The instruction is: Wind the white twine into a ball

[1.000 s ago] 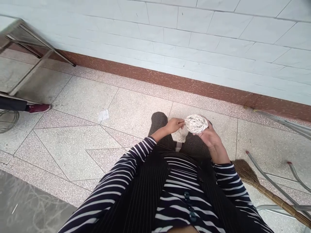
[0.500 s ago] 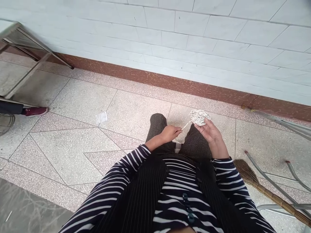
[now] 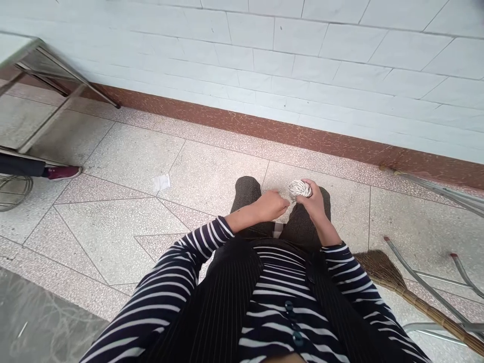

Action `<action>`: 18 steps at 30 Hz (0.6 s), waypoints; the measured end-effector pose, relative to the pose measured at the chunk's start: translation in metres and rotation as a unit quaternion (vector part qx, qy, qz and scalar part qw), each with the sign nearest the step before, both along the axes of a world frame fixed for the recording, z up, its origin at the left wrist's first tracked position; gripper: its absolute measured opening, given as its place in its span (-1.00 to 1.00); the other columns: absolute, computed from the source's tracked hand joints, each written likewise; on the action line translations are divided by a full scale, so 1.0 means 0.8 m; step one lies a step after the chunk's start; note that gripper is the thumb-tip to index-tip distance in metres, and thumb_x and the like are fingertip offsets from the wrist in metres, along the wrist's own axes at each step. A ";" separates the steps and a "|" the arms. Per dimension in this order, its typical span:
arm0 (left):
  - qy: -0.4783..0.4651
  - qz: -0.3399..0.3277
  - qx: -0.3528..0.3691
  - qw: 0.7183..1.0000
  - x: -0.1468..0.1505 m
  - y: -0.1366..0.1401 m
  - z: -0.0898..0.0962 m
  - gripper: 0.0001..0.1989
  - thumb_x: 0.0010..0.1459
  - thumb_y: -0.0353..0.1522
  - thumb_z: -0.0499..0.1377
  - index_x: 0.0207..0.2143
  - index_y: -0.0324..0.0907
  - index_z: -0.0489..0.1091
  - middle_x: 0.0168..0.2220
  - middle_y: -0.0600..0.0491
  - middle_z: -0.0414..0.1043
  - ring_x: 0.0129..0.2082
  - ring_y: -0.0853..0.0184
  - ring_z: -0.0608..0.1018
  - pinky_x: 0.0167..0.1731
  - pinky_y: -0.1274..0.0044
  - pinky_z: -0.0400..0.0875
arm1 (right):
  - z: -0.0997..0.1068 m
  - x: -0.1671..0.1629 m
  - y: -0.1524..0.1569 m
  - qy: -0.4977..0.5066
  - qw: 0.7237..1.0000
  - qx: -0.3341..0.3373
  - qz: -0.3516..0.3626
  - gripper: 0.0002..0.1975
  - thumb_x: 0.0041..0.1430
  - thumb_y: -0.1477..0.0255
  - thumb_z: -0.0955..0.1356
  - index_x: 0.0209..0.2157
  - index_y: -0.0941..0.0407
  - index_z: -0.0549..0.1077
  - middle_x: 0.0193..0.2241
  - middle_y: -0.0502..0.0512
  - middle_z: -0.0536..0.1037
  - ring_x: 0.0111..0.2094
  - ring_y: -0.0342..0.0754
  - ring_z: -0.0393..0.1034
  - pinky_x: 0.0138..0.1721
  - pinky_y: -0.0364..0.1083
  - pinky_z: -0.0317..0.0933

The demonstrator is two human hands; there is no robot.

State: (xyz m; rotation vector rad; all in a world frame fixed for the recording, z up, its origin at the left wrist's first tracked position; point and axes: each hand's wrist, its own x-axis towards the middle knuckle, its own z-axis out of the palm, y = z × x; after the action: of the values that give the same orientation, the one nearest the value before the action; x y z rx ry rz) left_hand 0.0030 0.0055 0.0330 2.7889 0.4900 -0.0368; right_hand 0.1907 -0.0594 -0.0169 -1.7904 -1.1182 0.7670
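My right hand is wrapped round the right side of a ball of whitish cord, above my right knee. Dark strands or gaps show among the cord's windings. Close to the ball's left side is my left hand, with its fingers pinched together. A short length of cord seems to run between them, though its held end is hidden by the fingers. Both hands are over my lap, on dark patterned trousers.
A straw broom and a metal-legged stool or chair are on the right. A metal-framed table, another person's maroon shoe and a wire basket are at left. White paper lies on the floor before the tiled wall.
My right hand has turned the ball of cord and brought it slightly left and down. My left hand has shifted a little right, shortening the visible cord between them.
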 end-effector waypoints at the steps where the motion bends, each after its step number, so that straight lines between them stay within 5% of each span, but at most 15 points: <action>1: -0.001 -0.020 0.023 1.000 0.002 0.005 0.005 -0.76 0.30 -0.43 0.08 -0.38 -0.22 0.51 -0.48 0.01 0.53 -0.43 0.33 0.52 0.04 0.39 0.32 | -0.002 -0.001 -0.001 -0.013 1.000 -0.001 0.010 -0.40 -0.17 0.39 0.38 0.02 0.08 0.44 0.00 0.20 0.44 0.03 0.22 0.35 0.12 0.22 0.22; 7: -0.021 -0.086 0.106 0.990 0.011 0.037 0.017 -0.83 0.20 -0.55 0.14 -0.33 -0.21 0.52 -0.44 0.04 0.53 -0.34 0.33 0.53 0.28 0.29 0.10 | 0.006 -0.002 0.000 0.058 0.990 -0.077 0.101 -0.35 -0.32 0.46 0.40 -0.04 0.05 0.53 0.02 0.15 0.44 0.09 0.25 0.30 0.21 0.18 0.10; 11: -0.070 -0.097 0.065 0.991 0.013 0.054 0.009 -0.83 0.25 -0.50 0.13 -0.29 -0.19 0.53 -0.35 0.02 0.54 -0.21 0.32 0.53 0.30 0.31 0.08 | 0.018 -0.003 -0.007 0.175 0.960 -0.133 0.174 -0.40 -0.36 0.48 0.37 -0.11 0.07 0.56 -0.19 0.03 0.56 -0.09 0.18 0.42 0.02 0.10 0.25; 14: -0.104 -0.027 -0.029 0.994 0.013 0.064 -0.007 -0.78 0.28 -0.48 0.08 -0.25 -0.17 0.54 -0.26 0.02 0.58 -0.19 0.35 0.55 0.29 0.33 0.10 | 0.031 -0.006 -0.022 0.309 0.922 -0.120 0.202 -0.35 -0.35 0.53 0.37 -0.05 0.03 0.54 -0.13 -0.03 0.57 -0.05 0.12 0.41 -0.02 0.01 0.26; 18: -0.125 0.118 -0.160 0.972 0.011 0.066 -0.032 -0.74 0.28 -0.45 0.05 -0.22 -0.17 0.56 -0.23 0.04 0.61 -0.21 0.33 0.56 0.11 0.42 0.29 | 0.047 -0.011 -0.040 0.414 0.895 -0.074 0.150 -0.28 -0.38 0.60 0.40 -0.02 -0.03 0.50 -0.08 -0.06 0.56 -0.05 0.07 0.41 -0.07 -0.06 0.28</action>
State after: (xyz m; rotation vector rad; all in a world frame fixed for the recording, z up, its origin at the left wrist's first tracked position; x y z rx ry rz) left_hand 0.0115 0.0582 0.0077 2.3626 0.6799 0.2623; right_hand 0.1819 -0.0912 0.0206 -1.1742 -0.7519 1.6423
